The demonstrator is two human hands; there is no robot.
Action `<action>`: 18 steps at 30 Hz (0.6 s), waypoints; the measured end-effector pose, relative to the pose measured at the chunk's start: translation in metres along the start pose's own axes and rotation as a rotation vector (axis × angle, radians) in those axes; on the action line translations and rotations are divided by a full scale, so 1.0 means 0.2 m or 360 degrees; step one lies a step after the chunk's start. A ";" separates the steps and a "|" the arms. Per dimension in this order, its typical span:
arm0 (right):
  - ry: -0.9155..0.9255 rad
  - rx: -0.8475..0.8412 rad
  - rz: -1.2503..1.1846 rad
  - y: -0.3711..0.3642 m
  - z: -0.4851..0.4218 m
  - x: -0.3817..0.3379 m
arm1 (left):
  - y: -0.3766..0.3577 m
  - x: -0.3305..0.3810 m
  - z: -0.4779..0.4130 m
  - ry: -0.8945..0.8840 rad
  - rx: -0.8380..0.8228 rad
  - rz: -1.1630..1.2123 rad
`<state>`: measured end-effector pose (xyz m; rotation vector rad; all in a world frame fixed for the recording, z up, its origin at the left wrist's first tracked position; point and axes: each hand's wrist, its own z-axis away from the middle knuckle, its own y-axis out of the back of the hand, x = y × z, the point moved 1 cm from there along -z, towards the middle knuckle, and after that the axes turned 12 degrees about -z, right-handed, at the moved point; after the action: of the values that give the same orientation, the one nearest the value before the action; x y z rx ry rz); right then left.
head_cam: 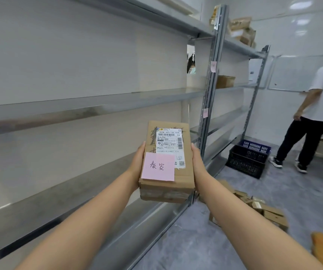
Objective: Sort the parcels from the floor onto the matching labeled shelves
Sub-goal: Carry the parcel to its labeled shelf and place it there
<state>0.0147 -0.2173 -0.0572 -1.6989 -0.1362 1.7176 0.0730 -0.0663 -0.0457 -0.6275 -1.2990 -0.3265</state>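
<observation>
I hold a brown cardboard parcel out in front of me at chest height. It carries a white shipping label and a pink sticky note with handwritten characters. My left hand grips its left side and my right hand grips its right side. The parcel hovers beside the metal shelving on my left, level with the lower shelves. Pink label notes are stuck on the shelf upright. Several more parcels lie on the floor to the right.
A dark plastic crate sits on the floor by the far shelf bay. A person in a white shirt stands at the right. Boxes rest on the top far shelf, one box on the middle one. Grey floor runs between.
</observation>
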 end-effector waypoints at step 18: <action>0.0218 0.0287 -0.0113 0.59 -0.49 -0.43 | -0.59 -0.05 -0.79 0.0125 -0.0347 -0.0084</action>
<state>0.0464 -0.3893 -0.0610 -1.6512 0.0207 1.5093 0.1303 -0.2554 -0.0470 -0.7570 -1.2155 -0.5363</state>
